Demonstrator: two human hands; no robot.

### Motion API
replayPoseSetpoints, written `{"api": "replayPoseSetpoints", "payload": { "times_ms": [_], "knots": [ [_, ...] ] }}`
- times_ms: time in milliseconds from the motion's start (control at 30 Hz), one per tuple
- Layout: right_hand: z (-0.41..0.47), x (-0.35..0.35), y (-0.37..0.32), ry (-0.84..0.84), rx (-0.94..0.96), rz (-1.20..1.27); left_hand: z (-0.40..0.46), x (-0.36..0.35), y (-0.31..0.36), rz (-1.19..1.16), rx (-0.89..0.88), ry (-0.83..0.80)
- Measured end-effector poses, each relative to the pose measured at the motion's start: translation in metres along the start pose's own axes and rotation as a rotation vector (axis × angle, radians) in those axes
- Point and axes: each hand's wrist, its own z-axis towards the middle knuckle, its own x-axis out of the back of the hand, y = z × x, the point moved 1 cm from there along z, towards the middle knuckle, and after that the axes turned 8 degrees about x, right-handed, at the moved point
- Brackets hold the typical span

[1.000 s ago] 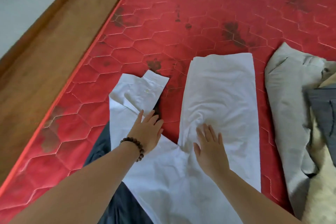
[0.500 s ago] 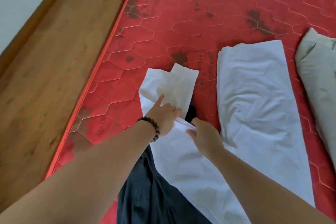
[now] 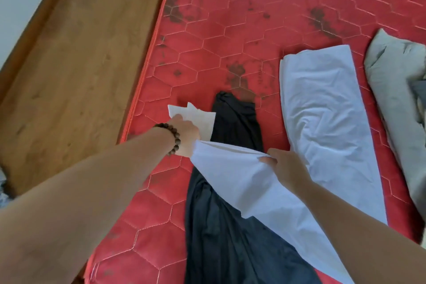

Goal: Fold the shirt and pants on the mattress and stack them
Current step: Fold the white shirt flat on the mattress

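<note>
both hands, left (image 3: pixel 184 137) and right (image 3: pixel 282 163), pinch the white shirt (image 3: pixel 322 122) sleeve above dark pants (image 3: pixel 230 226).

Soft, even daylight fills my view, with only faint shadows under my arms. The wide lens bends the edges (my forearms loom huge), and everything looks slightly blurred.

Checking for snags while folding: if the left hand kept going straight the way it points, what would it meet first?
Probably only the white shirt's cuff, which the left hand already grips. Past that, bare red mattress as far as the picture shows, though depth is unclear.
</note>
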Motion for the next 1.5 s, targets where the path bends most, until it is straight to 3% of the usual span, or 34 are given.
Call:
{"api": "replayPoseSetpoints", "payload": {
  "times_ms": [100, 200, 333, 467, 733, 933, 1033, 1133, 1233, 1267, 1333, 1433, 1500],
  "knots": [
    [-0.001, -0.001, -0.003, -0.025, -0.018, 0.028, -0.028, 0.006, -0.034, -0.182, 0.054, -0.195],
    [0.001, -0.004, -0.003, -0.032, -0.049, 0.013, -0.044, 0.0, -0.068, -0.313, 0.106, -0.288],
    [0.008, -0.013, -0.005, -0.031, -0.1, -0.055, -0.033, -0.025, -0.102, -0.415, 0.282, -0.088],
    [0.016, -0.034, -0.021, -0.006, -0.069, -0.209, -0.017, -0.074, -0.091, -0.396, 0.488, 0.15],
    [0.038, -0.082, -0.063, -0.135, 0.133, -0.401, -0.006, -0.144, -0.02, -0.957, 0.62, 0.223],
    [0.066, -0.117, -0.121, -0.07, 0.214, -0.099, 0.003, -0.163, -0.009, -1.096, 0.861, 0.371],
    [0.085, -0.142, -0.156, -0.093, -0.013, 0.328, 0.006, -0.17, -0.021, -1.245, 0.997, 0.432],
    [0.106, -0.158, -0.175, -0.012, -0.28, 0.614, 0.008, -0.179, -0.038, -1.341, 1.052, 0.352],
    [0.116, -0.158, -0.186, 0.127, -0.413, 0.62, 0.006, -0.182, -0.052, -1.401, 0.928, 0.31],
    [0.115, -0.156, -0.191, 0.196, -0.352, 0.572, 0.004, -0.183, -0.057, -1.45, 0.892, 0.333],
    [0.109, -0.153, -0.206, 0.275, -0.056, 0.481, 0.001, -0.185, -0.068, -1.566, 0.837, 0.391],
    [0.101, -0.162, -0.222, -0.05, 0.4, 0.301, -0.003, -0.192, -0.082, -1.999, 0.762, 0.311],
    [0.101, -0.166, -0.22, -0.272, 0.422, 0.264, -0.005, -0.195, -0.082, -2.352, 0.817, 0.163]
  ]
}}
